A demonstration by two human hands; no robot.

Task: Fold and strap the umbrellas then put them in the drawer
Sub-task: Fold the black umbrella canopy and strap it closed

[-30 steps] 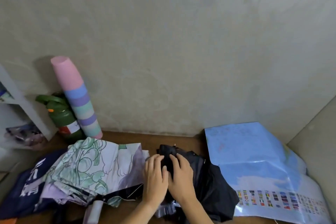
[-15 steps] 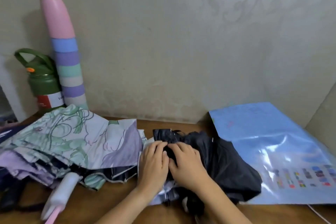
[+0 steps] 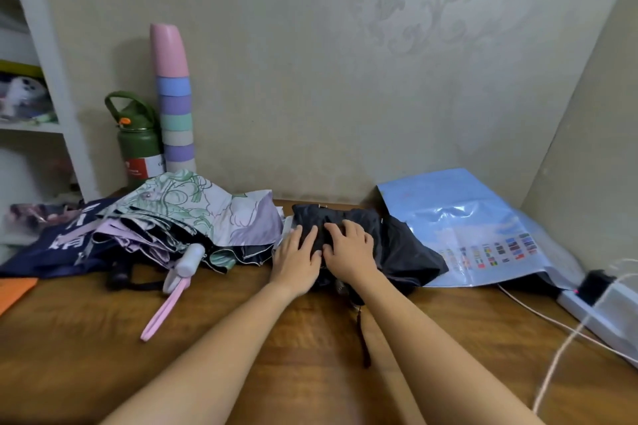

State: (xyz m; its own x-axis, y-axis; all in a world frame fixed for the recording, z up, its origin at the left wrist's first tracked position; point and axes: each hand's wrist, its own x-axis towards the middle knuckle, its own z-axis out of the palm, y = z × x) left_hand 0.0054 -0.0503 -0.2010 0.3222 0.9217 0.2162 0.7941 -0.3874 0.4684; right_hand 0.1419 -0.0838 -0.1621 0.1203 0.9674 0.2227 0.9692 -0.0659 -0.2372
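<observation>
A black umbrella (image 3: 404,245) lies collapsed and loose on the wooden desk (image 3: 241,338), its dark wrist cord trailing toward me. My left hand (image 3: 297,260) and my right hand (image 3: 348,247) rest side by side on its canopy, fingers gripping the folds. To the left lies a floral lilac-and-green umbrella (image 3: 193,214), unstrapped, with a white handle (image 3: 191,259) and pink loop. A navy umbrella (image 3: 51,245) with white lettering lies partly under it at the far left. No drawer is in view.
A green bottle (image 3: 139,145) and a stack of pastel cups (image 3: 174,100) stand against the wall. A blue plastic bag (image 3: 476,228) lies at the right, with a power strip (image 3: 600,314) and cables beside it. White shelves (image 3: 51,45) stand at the left.
The camera has tilted down and pulled back, showing more of the desk and my forearms. Both hands stay on the black umbrella, with fingers shifted slightly over its folds.
</observation>
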